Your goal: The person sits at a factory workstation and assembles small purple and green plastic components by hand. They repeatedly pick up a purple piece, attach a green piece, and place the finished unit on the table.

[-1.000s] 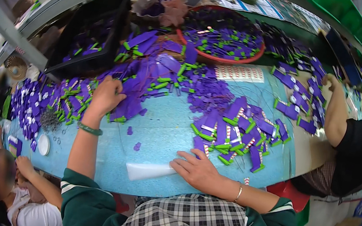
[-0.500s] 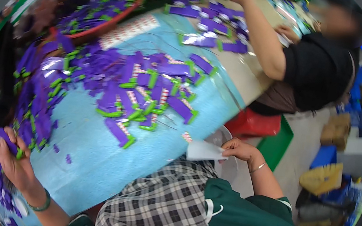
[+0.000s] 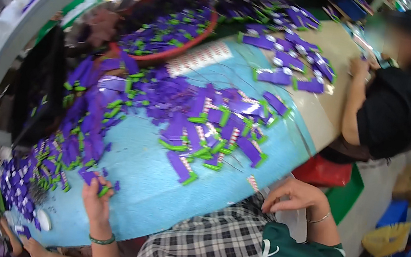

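Observation:
My left hand (image 3: 97, 202) is raised over the near left part of the table, its fingers closed on a purple fabric piece with green ends (image 3: 87, 176). My right hand (image 3: 295, 197) hangs by the table's near edge, fingers loosely bent and apart, with nothing visible in them. Beside it, a small red-and-white striped strip (image 3: 253, 183) lies at the edge. In the middle of the blue table covering (image 3: 137, 187) lie several purple boot-shaped pieces with green feet (image 3: 199, 135), many bearing striped strips. A whitish bin (image 3: 299, 224) is partly hidden beneath my right arm.
A red-rimmed tub (image 3: 174, 52) full of purple and green pieces stands at the back. More pieces (image 3: 91, 121) heap along the left. A co-worker in black (image 3: 393, 112) sits at the far right near finished-looking purple pieces (image 3: 291, 61). Another person's arm (image 3: 38, 251) shows lower left.
The white sheet that my right hand pinched is no longer visible in it, and its fingers have loosened. My left hand still holds the purple piece. The view has shifted, and the co-worker's arm has drawn back.

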### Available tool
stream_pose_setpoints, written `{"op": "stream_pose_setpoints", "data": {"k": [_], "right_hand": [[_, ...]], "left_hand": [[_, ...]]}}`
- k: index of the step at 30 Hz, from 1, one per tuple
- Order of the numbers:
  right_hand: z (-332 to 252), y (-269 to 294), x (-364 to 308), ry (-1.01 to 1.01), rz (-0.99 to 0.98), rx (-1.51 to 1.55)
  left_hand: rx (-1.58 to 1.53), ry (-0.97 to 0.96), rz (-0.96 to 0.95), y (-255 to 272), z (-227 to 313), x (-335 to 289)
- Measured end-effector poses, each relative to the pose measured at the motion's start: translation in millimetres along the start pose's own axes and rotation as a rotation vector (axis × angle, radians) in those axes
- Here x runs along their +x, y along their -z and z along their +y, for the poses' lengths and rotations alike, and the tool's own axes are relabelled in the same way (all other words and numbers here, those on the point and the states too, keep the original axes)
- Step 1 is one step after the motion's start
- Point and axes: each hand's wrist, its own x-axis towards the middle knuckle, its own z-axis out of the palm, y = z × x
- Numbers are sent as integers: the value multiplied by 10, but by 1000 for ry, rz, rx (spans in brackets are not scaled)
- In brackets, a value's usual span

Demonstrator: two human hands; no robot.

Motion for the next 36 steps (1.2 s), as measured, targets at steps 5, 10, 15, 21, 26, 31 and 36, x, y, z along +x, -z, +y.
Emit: {"op": "stream_pose_setpoints", "data": {"k": [5, 10, 15, 21, 26, 31, 36], "right_hand": [[-912, 403, 1252, 360, 241, -621], [-881, 881, 2404, 376, 468, -915], [-934, 1148, 2828, -75, 321, -1251], [-963, 987, 3089, -104, 54, -1172], [-922, 754, 3289, 25, 63, -919], [-1044, 601, 3171, 316, 222, -904], [-980, 586, 2763, 376, 224, -1066]], "left_hand": [[31, 60, -20, -256, -139, 38], [75, 161, -203, -755, -242, 13], [123, 291, -446, -1149, -387, 155], [195, 346, -665, -1539, -536, 246], [334, 244, -758, -1720, -654, 284], [327, 182, -779, -1727, -685, 275], [264, 116, -764, -1564, -509, 202]]}}
